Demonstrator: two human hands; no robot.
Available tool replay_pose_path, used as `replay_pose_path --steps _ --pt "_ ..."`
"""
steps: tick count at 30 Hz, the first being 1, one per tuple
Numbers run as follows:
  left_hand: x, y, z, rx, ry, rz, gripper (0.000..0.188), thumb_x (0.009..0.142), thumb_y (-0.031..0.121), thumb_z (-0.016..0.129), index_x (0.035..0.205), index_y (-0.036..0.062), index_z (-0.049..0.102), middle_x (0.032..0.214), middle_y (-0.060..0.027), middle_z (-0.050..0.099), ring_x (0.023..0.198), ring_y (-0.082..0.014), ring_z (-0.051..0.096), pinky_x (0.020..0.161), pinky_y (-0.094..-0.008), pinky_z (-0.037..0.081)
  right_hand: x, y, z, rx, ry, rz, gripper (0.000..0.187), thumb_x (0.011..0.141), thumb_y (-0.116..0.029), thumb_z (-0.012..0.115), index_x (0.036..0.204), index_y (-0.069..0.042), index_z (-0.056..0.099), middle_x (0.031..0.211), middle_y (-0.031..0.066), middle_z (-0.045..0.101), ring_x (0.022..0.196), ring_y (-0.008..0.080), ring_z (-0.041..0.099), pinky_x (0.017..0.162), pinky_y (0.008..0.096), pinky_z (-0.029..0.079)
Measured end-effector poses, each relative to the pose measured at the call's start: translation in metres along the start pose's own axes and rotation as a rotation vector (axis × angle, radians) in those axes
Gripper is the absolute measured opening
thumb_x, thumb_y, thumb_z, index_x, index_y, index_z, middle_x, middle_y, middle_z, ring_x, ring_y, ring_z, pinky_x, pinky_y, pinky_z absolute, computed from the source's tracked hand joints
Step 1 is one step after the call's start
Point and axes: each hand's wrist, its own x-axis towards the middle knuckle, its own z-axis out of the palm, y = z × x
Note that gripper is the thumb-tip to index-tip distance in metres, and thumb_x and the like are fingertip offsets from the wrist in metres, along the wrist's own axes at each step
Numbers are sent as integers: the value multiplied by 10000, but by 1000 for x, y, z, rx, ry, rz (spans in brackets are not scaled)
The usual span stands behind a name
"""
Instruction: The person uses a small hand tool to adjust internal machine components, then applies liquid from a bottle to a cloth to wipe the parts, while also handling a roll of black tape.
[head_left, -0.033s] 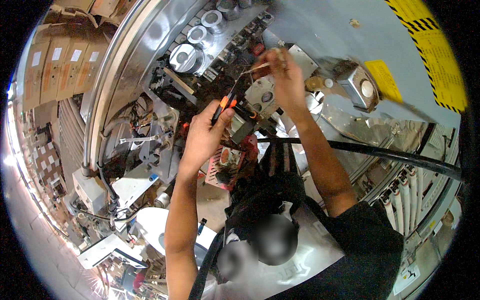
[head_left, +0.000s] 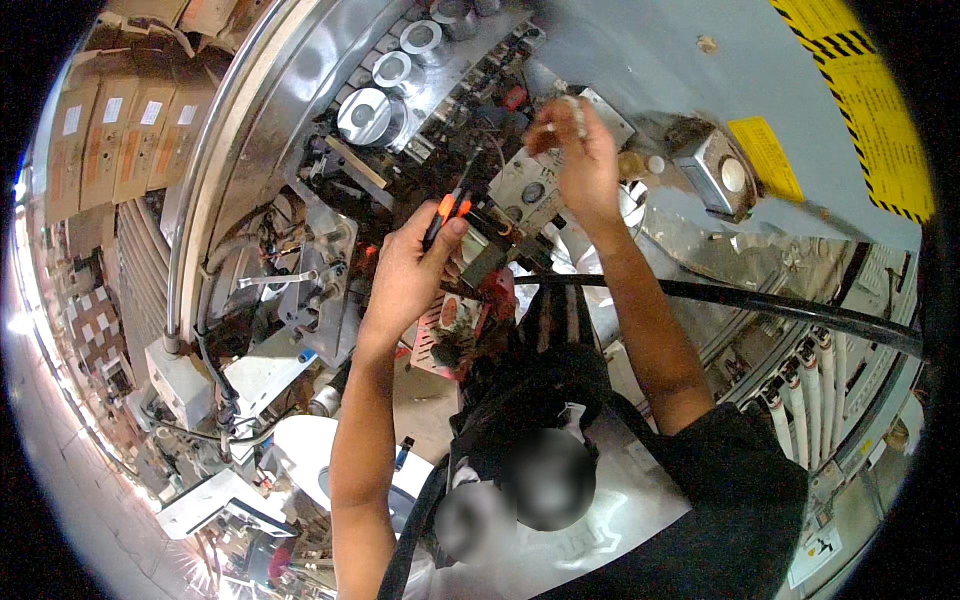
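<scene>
My left hand (head_left: 412, 262) is wrapped round the black and orange handle of a slim tool like a screwdriver (head_left: 452, 212). Its thin dark shaft points up and away into the machine's mechanism (head_left: 440, 165). To the right and a little farther off, my right hand (head_left: 580, 150) is raised over a metal block with round holes (head_left: 525, 190). Its fingers are curled together, partly smeared by motion. Something small and pale shows at them, too unclear to name.
Shiny metal rollers (head_left: 368, 118) stand at the far left of the mechanism. A thick black hose (head_left: 770, 305) crosses on the right. Beyond it is a grey panel with yellow labels (head_left: 765, 160). A wrench (head_left: 278, 280) lies at left, and cardboard boxes (head_left: 135, 130) are stacked farther left.
My right hand has shifted slightly right, away from the tool's tip. The pale strip that stretched from its fingers toward the tip no longer shows there. My left hand has hardly moved.
</scene>
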Motion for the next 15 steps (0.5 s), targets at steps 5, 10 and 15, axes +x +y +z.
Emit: replay_pose_path --steps 5,10,15 --pt "2 -16 3 -106 87 33 381 1075 419 577 1082 54 686 656 28 525 575 -60 486 535 -277 402 -55 16 -82 -358 61 201 451 1095 -421 505 1048 21 581 862 90 667 806 207 667 742 361 522" --pt "1 -28 -1 -1 95 -77 428 1083 456 541 1112 49 670 684 23 522 621 -70 479 556 -274 378 -151 14 -123 -712 -96 268 525 1070 -445 516 1198 55 611 987 234 710 908 351 690 828 431 520" --pt "4 -37 -6 161 86 -139 405 1091 433 533 1252 68 605 720 29 521 637 -60 461 543 -271 361 -267 38 -200 -930 -335 467 377 1066 -322 543 1067 46 627 890 239 662 817 407 652 752 457 501"
